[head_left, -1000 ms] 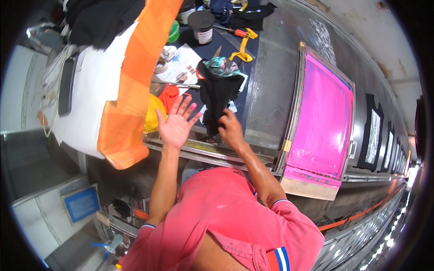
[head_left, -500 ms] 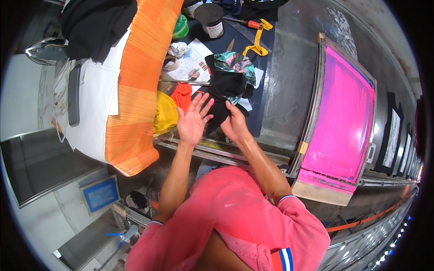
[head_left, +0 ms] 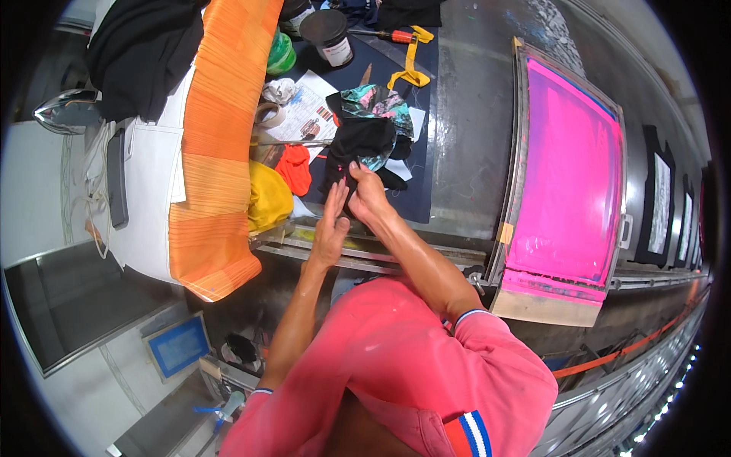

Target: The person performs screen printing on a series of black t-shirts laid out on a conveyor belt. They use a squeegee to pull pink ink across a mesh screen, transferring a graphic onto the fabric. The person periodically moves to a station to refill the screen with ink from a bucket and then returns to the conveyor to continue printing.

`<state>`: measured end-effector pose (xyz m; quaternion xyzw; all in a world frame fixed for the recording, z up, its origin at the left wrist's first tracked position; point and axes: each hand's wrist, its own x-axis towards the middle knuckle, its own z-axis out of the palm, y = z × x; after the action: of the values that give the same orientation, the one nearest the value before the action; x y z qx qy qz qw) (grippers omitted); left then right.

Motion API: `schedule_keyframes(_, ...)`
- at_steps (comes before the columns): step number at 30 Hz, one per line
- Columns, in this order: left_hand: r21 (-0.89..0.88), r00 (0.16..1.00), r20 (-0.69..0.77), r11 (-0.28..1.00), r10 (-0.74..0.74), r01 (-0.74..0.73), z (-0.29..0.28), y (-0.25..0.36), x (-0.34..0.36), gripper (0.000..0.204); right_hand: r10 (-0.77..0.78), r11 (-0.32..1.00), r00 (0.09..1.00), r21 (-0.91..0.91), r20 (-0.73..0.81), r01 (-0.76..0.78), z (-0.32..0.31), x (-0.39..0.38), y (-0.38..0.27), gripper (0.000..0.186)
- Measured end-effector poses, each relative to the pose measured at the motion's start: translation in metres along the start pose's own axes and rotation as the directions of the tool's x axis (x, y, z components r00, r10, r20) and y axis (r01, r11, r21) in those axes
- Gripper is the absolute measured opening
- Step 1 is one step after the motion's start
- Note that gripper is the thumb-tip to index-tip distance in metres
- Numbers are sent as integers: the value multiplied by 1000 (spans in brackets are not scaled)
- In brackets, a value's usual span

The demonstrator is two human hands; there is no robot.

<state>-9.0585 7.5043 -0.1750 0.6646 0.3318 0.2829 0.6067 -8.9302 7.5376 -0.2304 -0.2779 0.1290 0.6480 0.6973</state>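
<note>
A bunched black cloth (head_left: 363, 137) with a teal and pink patterned part (head_left: 381, 105) lies at the near edge of the dark blue table covering. My right hand (head_left: 368, 194) is closed on the near end of the black cloth, thumb on top. Just left of it, my left hand (head_left: 330, 227) is held edge-on with its fingers stretched out, the tips against or close beside the black cloth. Pink paint shows on a fingertip. Left of the hands lie a red-orange cloth (head_left: 293, 170) and a yellow cloth (head_left: 269, 196).
A framed printing screen with pink ink (head_left: 563, 183) stands on the right. Orange striped fabric (head_left: 217, 137) drapes along the left, beside an iron (head_left: 65, 112). Farther back are a black tub (head_left: 327, 36), a tape roll (head_left: 269, 115), a printed sheet (head_left: 304, 114) and a yellow strap (head_left: 411, 65).
My left hand has turned from palm-up to edge-on and come nearer the right. The right hand has shifted, still on the black cloth. The whole view has moved slightly.
</note>
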Motion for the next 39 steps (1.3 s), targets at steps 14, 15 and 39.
schedule_keyframes(14, -772, 970, -242, 604, 11, -199, -23, 31, 21, 90, -68, 952, 994, 303, 82, 40, -9, -45, -47, 49)
schedule_keyframes(15, -759, 969, -247, 619, 12, -201, -20, 32, 23, 90, -62, 950, 997, 307, 41, 46, -10, -47, -39, 48)
schedule_keyframes(39, -257, 945, -66, 910, 320, -326, 6, 43, -16, 117, -255, 959, 848, -231, -465, 162, -17, -14, 0, 27)
